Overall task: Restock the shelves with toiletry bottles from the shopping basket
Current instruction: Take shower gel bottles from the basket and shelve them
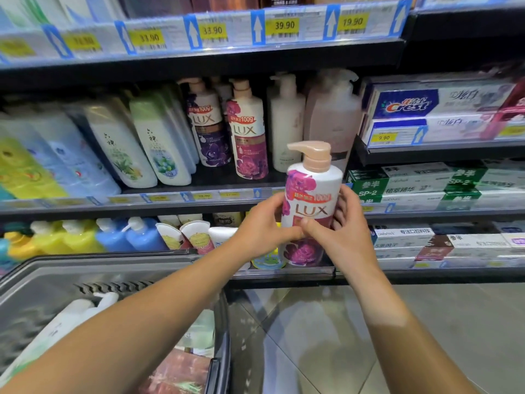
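I hold a white and pink LUX pump bottle (312,191) upright in front of the shelves, in both hands. My left hand (264,226) grips its left side, and my right hand (345,231) wraps its right side with the thumb across the label. A matching pink LUX bottle (250,132) stands on the middle shelf (170,199), next to a purple LUX bottle (208,126). The grey shopping basket (113,268) sits at lower left with a white bottle (76,314) lying inside it.
Slanted white, green, blue and yellow bottles fill the middle shelf's left part. Cream pump bottles (287,120) stand right of the LUX bottles. Toothpaste boxes (426,106) fill the right shelves. Yellow and blue bottles (113,234) line the lower shelf. Tiled floor lies at lower right.
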Demonstrator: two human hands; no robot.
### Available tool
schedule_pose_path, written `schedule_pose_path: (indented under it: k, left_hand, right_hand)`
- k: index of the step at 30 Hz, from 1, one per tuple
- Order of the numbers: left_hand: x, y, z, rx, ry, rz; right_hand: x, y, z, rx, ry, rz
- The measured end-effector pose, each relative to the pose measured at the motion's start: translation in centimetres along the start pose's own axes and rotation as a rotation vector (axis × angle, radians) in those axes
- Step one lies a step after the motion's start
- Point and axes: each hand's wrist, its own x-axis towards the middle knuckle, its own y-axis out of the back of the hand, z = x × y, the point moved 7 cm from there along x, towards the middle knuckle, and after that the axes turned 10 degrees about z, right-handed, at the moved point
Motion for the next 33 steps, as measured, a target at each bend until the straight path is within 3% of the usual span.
schedule_pose_path:
  k: [6,14,19,29,33]
  left_hand:
    - [2.8,6.5,2.7,0.037,-0.162,0.211]
    - [6.3,11.3,3.2,0.120,-0.247,0.300]
    - [8.2,11.5,0.9,0.108,-0.165,0.316]
    - [10.1,10.1,-5.8,-0.167,0.138,0.304]
    - [10.6,9.7,-6.3,-0.194,0.165,0.249]
  right_hand:
    - [-0.2,0.7,0.2,-0.032,-0.029,0.016]
    - [0.3,0.1,1.3,-0.031,-0.034,-0.006]
    - [0.6,-0.9,1.9,-0.037,-0.063,-0.007]
    - [0.5,-1.9,2.2,-0.043,-0.075,-0.034]
    - [0.6,-2.2,2.4,-0.042,-0.078,-0.054]
